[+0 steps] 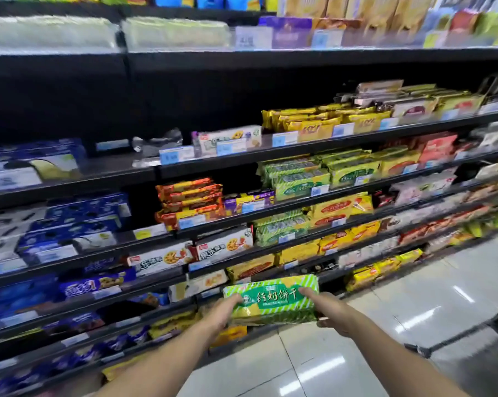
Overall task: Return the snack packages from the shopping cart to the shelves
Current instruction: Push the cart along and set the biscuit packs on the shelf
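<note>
Just off the front of the shelves (pixel 207 165), low tiers: green biscuit pack (pixel 273 300), long axis level, parallel to the shelf edge. Clamped end to end, left hand (pixel 222 313) on one short end, right hand (pixel 332 313) on the other, equally near. Matching green packs (pixel 296 181) higher up the shelves, so probably a lift up and in. Yellow packs (pixel 250 267) on the tier straight behind; tier lips and price tags (pixel 319 191) in the way

Left hand (pixel 222 312) and right hand (pixel 332 312), both bare. Forearms are uncovered down to the lower edge of the view. A thumbnail shows on the right hand.
</note>
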